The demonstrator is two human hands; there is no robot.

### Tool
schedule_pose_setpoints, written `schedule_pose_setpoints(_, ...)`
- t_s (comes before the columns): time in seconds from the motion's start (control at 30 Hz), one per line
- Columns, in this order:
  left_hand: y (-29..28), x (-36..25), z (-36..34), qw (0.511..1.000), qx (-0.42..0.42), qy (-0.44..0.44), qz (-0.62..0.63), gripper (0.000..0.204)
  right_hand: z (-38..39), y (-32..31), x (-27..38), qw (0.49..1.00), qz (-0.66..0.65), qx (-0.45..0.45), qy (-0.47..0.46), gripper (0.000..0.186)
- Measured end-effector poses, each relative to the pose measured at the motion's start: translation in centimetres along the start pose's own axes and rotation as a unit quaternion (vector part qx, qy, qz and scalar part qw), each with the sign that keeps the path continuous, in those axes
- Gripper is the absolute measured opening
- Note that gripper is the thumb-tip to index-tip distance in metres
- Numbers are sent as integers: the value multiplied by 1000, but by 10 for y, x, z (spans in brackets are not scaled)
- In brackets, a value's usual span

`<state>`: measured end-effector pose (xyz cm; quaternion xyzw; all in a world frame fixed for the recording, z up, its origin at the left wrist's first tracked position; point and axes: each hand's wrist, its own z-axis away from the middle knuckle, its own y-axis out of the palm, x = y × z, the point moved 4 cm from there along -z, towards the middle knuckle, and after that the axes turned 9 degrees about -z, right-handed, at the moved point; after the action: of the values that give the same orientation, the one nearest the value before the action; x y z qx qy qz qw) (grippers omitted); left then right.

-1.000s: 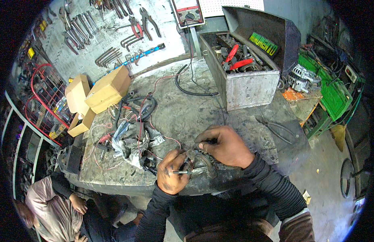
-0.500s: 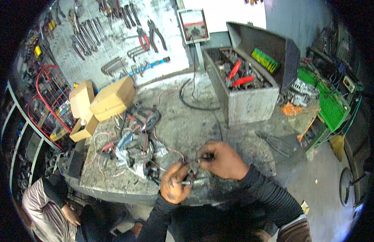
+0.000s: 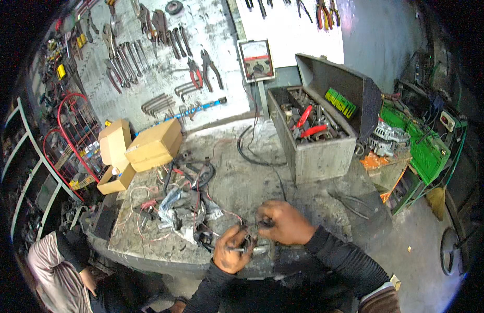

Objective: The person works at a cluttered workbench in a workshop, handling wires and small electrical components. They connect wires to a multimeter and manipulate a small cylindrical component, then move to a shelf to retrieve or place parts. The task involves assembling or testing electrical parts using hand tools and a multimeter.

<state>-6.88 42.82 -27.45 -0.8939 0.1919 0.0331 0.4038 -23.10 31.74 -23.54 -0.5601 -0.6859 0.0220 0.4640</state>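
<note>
Head view, lower centre: the left hand curls round a metal part; the right hand beside it is half closed, contents unclear. Green lettering marks the toolbox lid, upper right; stained workbench, centre; wrenches hang upper left.

Dark-smudged left hand, black ribbed sleeves, grey toolbox, red handles, tan box

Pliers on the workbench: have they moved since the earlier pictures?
No. The pliers lie at the same place in front of the metal toolbox; both shifted down the picture together as the view tilted.
</note>
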Motion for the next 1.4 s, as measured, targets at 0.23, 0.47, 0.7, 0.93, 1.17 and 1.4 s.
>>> schedule_pose_setpoints(0.23, 4, -5, -2, 999, -8, 1, -37, 29, 39, -35, -9, 987, -56, -44, 147, 17)
schedule_pose_setpoints(0.47, -2, -6, -11, 1000, 14, -26, 9, 27, 51, -27, -11, 976, -47, 21, 214, 20)
schedule_pose_setpoints(0.7, -1, -3, -7, 999, 11, -25, 20, 27, 40, -15, -17, 963, -88, 15, 255, 24)
schedule_pose_setpoints(0.93, 9, 0, -5, 999, 18, -29, 20, 32, 41, -16, -8, 954, -78, 20, 288, 26)
schedule_pose_setpoints(1.17, 17, 29, 36, 985, -105, 126, -46, 61, 34, -3, 4, 947, 42, 15, 319, 28)
schedule_pose_setpoints(1.4, 22, 25, 29, 994, -75, 73, 12, 65, 35, 6, 1, 956, 84, 23, 280, 35)
